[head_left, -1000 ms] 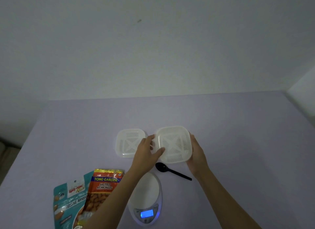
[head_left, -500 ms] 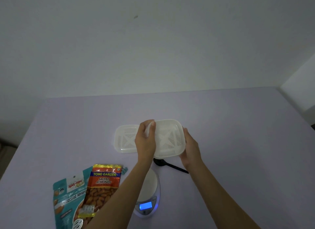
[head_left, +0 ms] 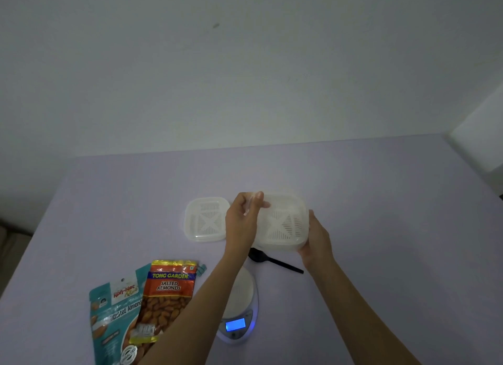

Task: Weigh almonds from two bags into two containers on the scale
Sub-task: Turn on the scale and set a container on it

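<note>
Gripping container [head_left: 283, 226], both hands [head_left: 241, 223] [head_left: 317, 242]

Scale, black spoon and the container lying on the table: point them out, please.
scale [head_left: 243, 294], head view, on its white weighing platform.
black spoon [head_left: 257, 256], head view, on its bowl.
container on the table [head_left: 207, 219], head view, on its slotted middle.

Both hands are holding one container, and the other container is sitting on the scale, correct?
No. The left hand and right hand do hold one container, but the head view shows the other container on the table, beyond the scale, not on it.
</note>
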